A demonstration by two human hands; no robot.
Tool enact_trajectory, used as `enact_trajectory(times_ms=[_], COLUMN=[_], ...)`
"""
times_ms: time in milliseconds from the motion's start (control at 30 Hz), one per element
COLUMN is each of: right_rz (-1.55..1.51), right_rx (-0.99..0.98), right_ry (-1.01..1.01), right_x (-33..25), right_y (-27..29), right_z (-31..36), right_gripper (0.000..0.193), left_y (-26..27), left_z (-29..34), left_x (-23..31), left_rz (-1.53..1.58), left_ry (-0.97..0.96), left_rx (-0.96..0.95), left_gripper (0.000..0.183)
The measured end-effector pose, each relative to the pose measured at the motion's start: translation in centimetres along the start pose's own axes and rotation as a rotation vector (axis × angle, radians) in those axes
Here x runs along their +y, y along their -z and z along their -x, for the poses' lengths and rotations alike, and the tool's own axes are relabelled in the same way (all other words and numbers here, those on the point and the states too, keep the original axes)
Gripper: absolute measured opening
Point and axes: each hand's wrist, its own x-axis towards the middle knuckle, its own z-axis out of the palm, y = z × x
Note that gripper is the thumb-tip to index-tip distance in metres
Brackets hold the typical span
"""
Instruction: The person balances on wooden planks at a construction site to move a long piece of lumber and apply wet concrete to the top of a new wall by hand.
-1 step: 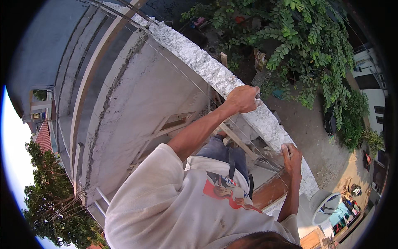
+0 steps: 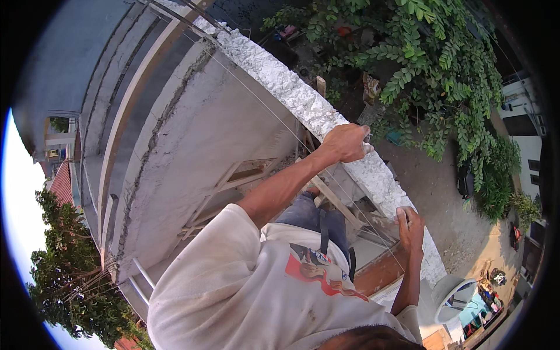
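A long wall top (image 2: 309,105) of rough, whitish mortar runs from the upper left to the lower right. My left hand (image 2: 345,143) is closed in a fist over its far edge. Something small and greyish shows at the fingers, too little of it to name. Further along, nearer the lower right, my right hand (image 2: 412,228) grips the same wall top with bent fingers. A thin string line (image 2: 256,100) is stretched along the near side of the wall, passing below my left forearm.
A wooden beam (image 2: 125,105) and a plastered wall (image 2: 216,122) stand on the left. Wooden braces (image 2: 338,201) lie below my arms. A grey bucket (image 2: 452,297) is by the wall's lower right end. Beyond are leafy branches (image 2: 431,76) and the ground far below.
The view has shifted slightly. Both hands stay at about the same places on the wall; the left fist has turned a little.
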Motion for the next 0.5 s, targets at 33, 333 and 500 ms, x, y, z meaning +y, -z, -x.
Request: enact_trajectory(times_ms=[33, 333, 500], right_rz=[0.000, -0.041, -0.128], right_rx=[-0.015, -0.100, -0.144], right_ry=[0.002, 0.073, 0.049], right_x=[0.1, 1.9, 2.7], right_y=[-0.2, -0.5, -0.3], right_z=[-0.2, -0.6, -1.1], right_gripper=[0.031, 0.034, 0.039], left_y=[-0.3, -0.8, -1.1], left_z=[0.3, 1.5, 0.6], left_x=[-0.1, 0.1, 0.6], left_rz=[0.029, 0.126, 0.103], left_ry=[0.004, 0.110, 0.119], left_rx=[0.045, 0.146, 0.202], left_gripper=[0.046, 0.050, 0.043])
